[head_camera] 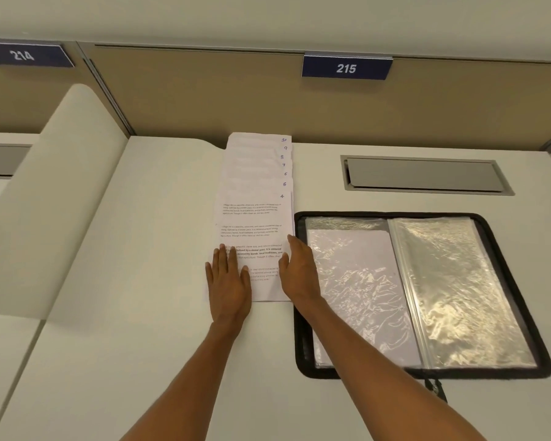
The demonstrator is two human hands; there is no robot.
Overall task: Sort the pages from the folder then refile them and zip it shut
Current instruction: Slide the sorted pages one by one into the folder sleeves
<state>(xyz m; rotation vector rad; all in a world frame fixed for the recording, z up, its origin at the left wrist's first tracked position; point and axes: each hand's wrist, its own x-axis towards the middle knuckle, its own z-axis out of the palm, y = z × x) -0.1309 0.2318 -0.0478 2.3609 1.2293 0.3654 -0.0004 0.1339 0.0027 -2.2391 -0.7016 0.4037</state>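
Both hands, left (228, 281) and right (298, 270), lie flat with straight fingers on the fanned pages (256, 198) at frame centre; the folder (522, 297) lies unzipped right of them.

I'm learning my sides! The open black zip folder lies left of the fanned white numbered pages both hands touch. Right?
Not quite. The head view shows the open black zip folder lying right of the fanned white numbered pages, which the left hand and right hand touch.

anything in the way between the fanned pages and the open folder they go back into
Nothing visible. The pages lie right beside the open folder, with no object between them. The left hand rests flat on the pages, and the right hand is at their right edge.
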